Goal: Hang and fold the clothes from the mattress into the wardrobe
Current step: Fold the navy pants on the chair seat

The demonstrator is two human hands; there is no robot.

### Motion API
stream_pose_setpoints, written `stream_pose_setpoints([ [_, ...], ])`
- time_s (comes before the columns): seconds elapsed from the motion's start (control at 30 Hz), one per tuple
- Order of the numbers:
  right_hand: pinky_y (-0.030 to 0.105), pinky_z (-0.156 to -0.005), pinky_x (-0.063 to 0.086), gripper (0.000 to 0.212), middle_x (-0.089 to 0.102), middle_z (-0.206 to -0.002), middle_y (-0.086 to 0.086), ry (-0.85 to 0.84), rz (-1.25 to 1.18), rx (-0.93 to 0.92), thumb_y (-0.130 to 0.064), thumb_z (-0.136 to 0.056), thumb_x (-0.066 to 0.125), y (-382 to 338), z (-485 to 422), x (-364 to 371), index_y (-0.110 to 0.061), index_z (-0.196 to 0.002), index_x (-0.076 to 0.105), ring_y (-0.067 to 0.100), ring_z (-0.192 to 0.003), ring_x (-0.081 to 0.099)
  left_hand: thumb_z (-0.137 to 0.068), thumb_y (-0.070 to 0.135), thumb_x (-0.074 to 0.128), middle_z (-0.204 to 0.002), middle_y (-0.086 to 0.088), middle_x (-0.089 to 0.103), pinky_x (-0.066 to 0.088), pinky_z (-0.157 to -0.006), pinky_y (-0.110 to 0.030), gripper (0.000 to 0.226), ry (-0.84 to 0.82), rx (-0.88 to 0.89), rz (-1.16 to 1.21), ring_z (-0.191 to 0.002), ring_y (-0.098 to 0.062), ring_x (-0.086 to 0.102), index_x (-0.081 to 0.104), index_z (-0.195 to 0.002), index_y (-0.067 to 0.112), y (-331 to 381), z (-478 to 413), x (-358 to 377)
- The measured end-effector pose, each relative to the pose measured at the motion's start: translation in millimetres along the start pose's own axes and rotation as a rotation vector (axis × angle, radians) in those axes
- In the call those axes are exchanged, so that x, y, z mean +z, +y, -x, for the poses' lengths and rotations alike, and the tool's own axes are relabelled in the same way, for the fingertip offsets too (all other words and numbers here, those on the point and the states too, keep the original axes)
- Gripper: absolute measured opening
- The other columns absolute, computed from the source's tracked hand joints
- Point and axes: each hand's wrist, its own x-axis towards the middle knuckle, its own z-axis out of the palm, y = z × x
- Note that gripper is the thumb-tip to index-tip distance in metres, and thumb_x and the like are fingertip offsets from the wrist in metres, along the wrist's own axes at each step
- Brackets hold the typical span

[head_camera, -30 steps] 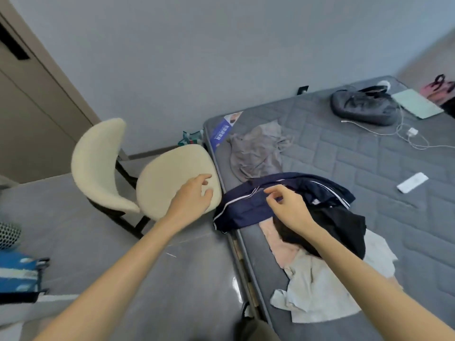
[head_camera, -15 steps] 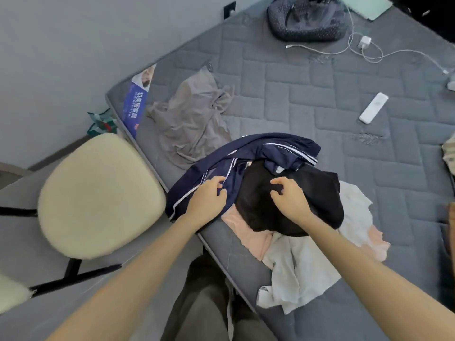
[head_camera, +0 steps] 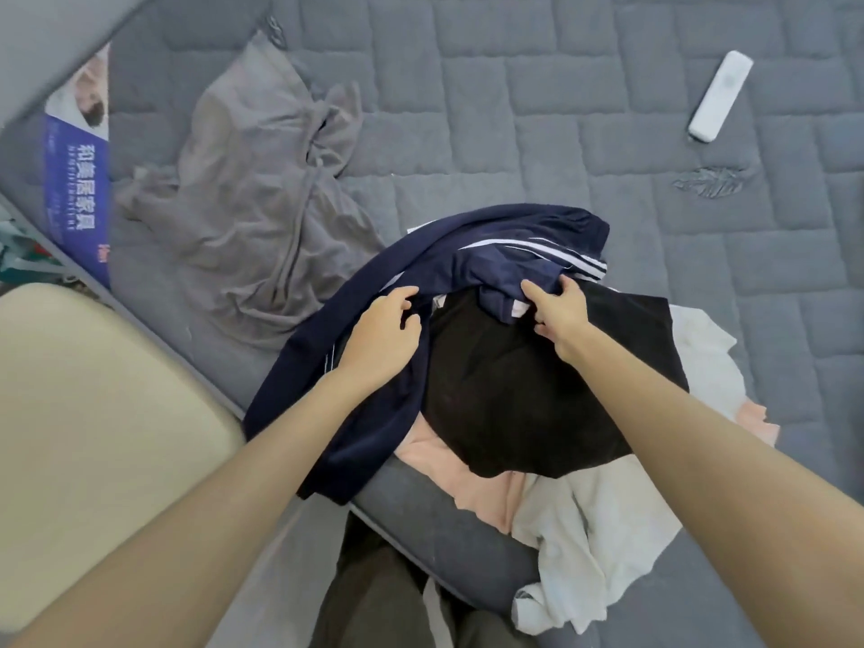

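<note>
A navy garment with white stripes (head_camera: 467, 247) lies on top of a clothes pile at the near edge of the grey quilted mattress (head_camera: 608, 189). My left hand (head_camera: 383, 332) grips its fabric on the left side. My right hand (head_camera: 558, 308) pinches a bunched fold of it near the striped part. Under it lie a black garment (head_camera: 523, 395), a pink one (head_camera: 472, 479) and a white one (head_camera: 589, 530). A grey garment (head_camera: 262, 198) lies crumpled apart at the far left of the mattress.
A cream chair seat (head_camera: 93, 437) stands close against the mattress at the left. A white remote (head_camera: 720, 95) lies at the far right. A blue printed label (head_camera: 77, 189) covers the mattress corner. My legs (head_camera: 388, 600) show below the edge.
The view has dropped and closed in on the pile. My left hand came off the chair onto the navy garment. My right hand moved up from the black garment and now pinches the navy fabric.
</note>
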Motion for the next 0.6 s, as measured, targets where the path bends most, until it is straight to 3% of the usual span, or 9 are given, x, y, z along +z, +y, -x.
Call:
stream_pose_setpoints([
  [0.1, 0.027, -0.073, 0.043, 0.035, 0.067, -0.098, 0.010, 0.063, 0.259, -0.185, -0.030, -0.085, 0.066, 0.7, -9.1, -6.4, -0.006, -0.111, 0.064, 0.014, -0.081, 0.054, -0.098, 0.017, 0.045, -0.123, -0.001, 0.056, 0.040, -0.095, -0.027, 0.042, 0.017, 0.049, 0.001, -0.116, -0.014, 0.051, 0.044, -0.139, 0.019, 3.5, -2.7, -6.2],
  [0.2, 0.026, -0.072, 0.037, 0.016, 0.057, -0.069, 0.000, -0.025, 0.371, -0.366, -0.025, -0.085, 0.068, -5.5, 16.3, -8.0, -0.011, -0.079, 0.063, 0.006, -0.069, 0.047, -0.097, 0.013, 0.044, -0.123, 0.002, 0.053, 0.036, -0.096, -0.023, 0.041, 0.069, 0.109, -0.002, -0.121, -0.013, 0.047, 0.045, -0.137, 0.018, 10.6, -1.6, -12.4],
  [0.3, 0.027, -0.067, 0.040, 0.018, 0.056, -0.060, 0.001, -0.319, 0.611, -0.526, -0.021, -0.084, 0.069, -1.7, 65.9, -8.0, -0.007, -0.076, 0.064, 0.004, -0.059, 0.045, -0.095, 0.006, 0.042, -0.138, -0.001, 0.045, 0.028, -0.100, -0.020, 0.044, 0.149, 0.196, -0.065, -0.126, -0.018, 0.041, 0.046, -0.136, 0.018, 15.1, -6.5, -18.6],
  [0.4, 0.012, -0.067, 0.045, 0.025, 0.071, -0.070, -0.006, -0.657, 0.770, -0.373, -0.035, -0.092, 0.060, 14.7, 97.9, -19.8, -0.017, -0.085, 0.074, -0.006, -0.059, 0.058, -0.093, 0.005, 0.043, -0.142, 0.000, 0.043, 0.029, -0.105, -0.025, 0.046, 0.106, 0.248, -0.122, -0.130, -0.021, 0.039, 0.047, -0.137, 0.018, 17.3, -15.3, -18.0],
  [0.47, 0.015, -0.073, 0.047, 0.026, 0.072, -0.074, -0.008, -0.525, 0.757, -0.331, -0.035, -0.095, 0.054, 27.3, 96.1, -28.5, -0.022, -0.084, 0.074, -0.007, -0.061, 0.059, -0.094, 0.008, 0.044, -0.147, 0.003, 0.038, 0.030, -0.109, -0.037, 0.047, 0.004, 0.254, -0.211, -0.135, -0.021, 0.032, 0.045, -0.139, 0.023, 19.6, -21.1, -8.5],
  [0.53, 0.028, -0.080, 0.050, 0.020, 0.072, -0.081, -0.005, -0.199, 0.628, -0.321, -0.024, -0.094, 0.052, 35.9, 82.9, -34.9, -0.020, -0.090, 0.072, 0.004, -0.071, 0.063, -0.095, 0.013, 0.047, -0.152, 0.006, 0.030, 0.028, -0.111, -0.045, 0.049, -0.070, 0.258, -0.305, -0.141, -0.020, 0.022, 0.041, -0.142, 0.026, 24.1, -28.4, 5.6],
  [0.6, 0.036, -0.083, 0.054, 0.021, 0.071, -0.091, 0.001, -0.042, 0.437, -0.209, -0.017, -0.092, 0.053, 36.5, 70.8, -36.7, -0.013, -0.105, 0.069, 0.019, -0.081, 0.067, -0.095, 0.023, 0.052, -0.157, 0.006, 0.018, 0.022, -0.113, -0.053, 0.056, -0.091, 0.326, -0.395, -0.145, -0.021, 0.011, 0.030, -0.147, 0.029, 34.6, -40.9, 20.8],
])
